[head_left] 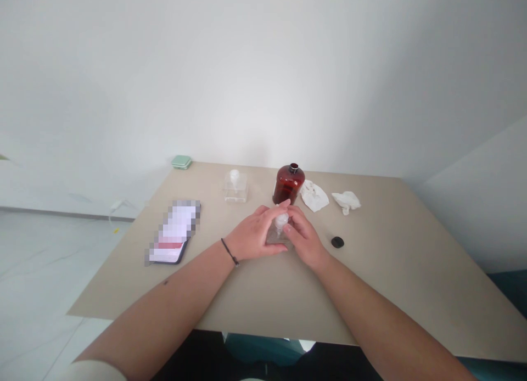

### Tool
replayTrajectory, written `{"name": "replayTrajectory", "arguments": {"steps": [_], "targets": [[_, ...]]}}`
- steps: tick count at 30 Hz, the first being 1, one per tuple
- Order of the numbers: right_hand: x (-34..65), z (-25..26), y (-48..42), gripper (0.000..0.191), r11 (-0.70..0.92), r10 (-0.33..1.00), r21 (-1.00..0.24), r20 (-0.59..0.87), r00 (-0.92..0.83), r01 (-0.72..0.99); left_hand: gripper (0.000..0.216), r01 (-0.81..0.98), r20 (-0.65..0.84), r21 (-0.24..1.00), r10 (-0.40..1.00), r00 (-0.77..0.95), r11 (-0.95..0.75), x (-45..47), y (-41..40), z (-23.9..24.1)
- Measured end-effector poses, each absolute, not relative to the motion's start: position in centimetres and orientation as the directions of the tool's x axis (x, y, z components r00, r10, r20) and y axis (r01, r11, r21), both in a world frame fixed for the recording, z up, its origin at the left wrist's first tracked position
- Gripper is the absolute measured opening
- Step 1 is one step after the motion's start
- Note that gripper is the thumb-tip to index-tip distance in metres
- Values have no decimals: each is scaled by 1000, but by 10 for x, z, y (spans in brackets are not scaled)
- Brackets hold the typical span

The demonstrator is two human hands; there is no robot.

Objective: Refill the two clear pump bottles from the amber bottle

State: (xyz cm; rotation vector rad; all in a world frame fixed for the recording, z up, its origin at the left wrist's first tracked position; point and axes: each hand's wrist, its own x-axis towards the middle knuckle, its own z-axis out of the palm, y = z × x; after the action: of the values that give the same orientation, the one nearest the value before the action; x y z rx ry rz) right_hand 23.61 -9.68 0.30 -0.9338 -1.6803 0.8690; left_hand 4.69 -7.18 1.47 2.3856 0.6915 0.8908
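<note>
Gripped a clear bottle between left hand and right hand, both closed on it, mid-table. Had a black cap at 3 o'clock, a phone at 9 o'clock, two tissues at 2 o'clock, a brown bottle at 12 o'clock, another clear bottle at 11 o'clock, and a green box at 10 o'clock, farthest, by the back edge.

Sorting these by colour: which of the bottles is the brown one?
The amber glass bottle standing at the back. The other two are clear: a square clear bottle to its left, and a clear bottle between the left hand and right hand.
</note>
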Motion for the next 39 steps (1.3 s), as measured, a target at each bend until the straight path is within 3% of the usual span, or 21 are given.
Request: {"name": "replayTrajectory", "arguments": {"steps": [14, 20, 25, 39], "targets": [[242, 13, -96, 27, 509, 860, -839, 485, -158, 191, 108, 237, 446, 675, 642, 624, -698, 49, -72, 11], [250, 13, -94, 42, 446, 895, -893, 444, -39, 65, 121, 162, 394, 791, 693, 603, -590, 50, -71, 5], [256, 12, -89, 41, 426, 904, -904, 426, 20, -19, 129, 102, 329, 864, 706, 627, -493, 49, -68, -3], [271, 18, -84, 36, 381, 925, -924, 381, 6, -15, 127, 130, 298, 867, 710, 638, -480, 48, -67, -3]]}}
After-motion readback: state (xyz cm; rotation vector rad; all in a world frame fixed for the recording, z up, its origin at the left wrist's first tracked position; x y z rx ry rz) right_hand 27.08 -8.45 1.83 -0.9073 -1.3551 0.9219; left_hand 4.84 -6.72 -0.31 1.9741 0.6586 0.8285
